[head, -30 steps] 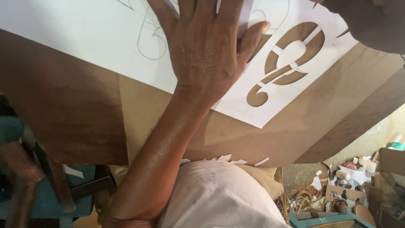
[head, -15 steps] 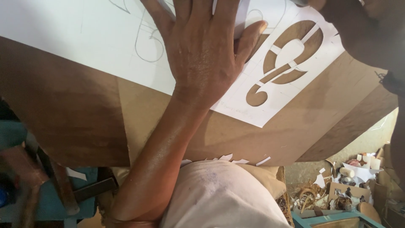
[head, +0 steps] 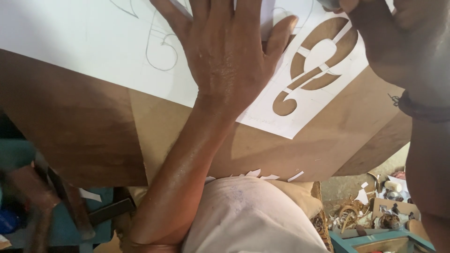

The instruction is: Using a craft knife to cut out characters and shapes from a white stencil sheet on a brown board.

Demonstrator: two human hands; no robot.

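Observation:
My left hand (head: 229,56) lies flat, fingers spread, pressing a white paper stencil (head: 323,93) onto a brown wooden board (head: 328,145). The stencil has a curled ornament cut out of it (head: 314,70), and the wood shows through. Pencil curves (head: 161,51) are drawn on the white sheet left of the hand. My right hand (head: 398,42) hovers at the top right over the stencil's corner with its fingers curled. A small dark thing (head: 330,3) shows at its fingertips at the frame edge; what it is stays unclear. A dark band (head: 422,110) circles the right wrist.
Small white paper scraps (head: 262,175) lie at the board's near edge above my cloth-covered knee (head: 248,220). At bottom right are a teal frame (head: 375,241) and a litter of small objects (head: 375,211). At bottom left, dark tools (head: 70,206) lie on a teal surface.
My right hand has come down and left into view, over the stencil's upper right corner. The left hand stays pressed flat in the same place.

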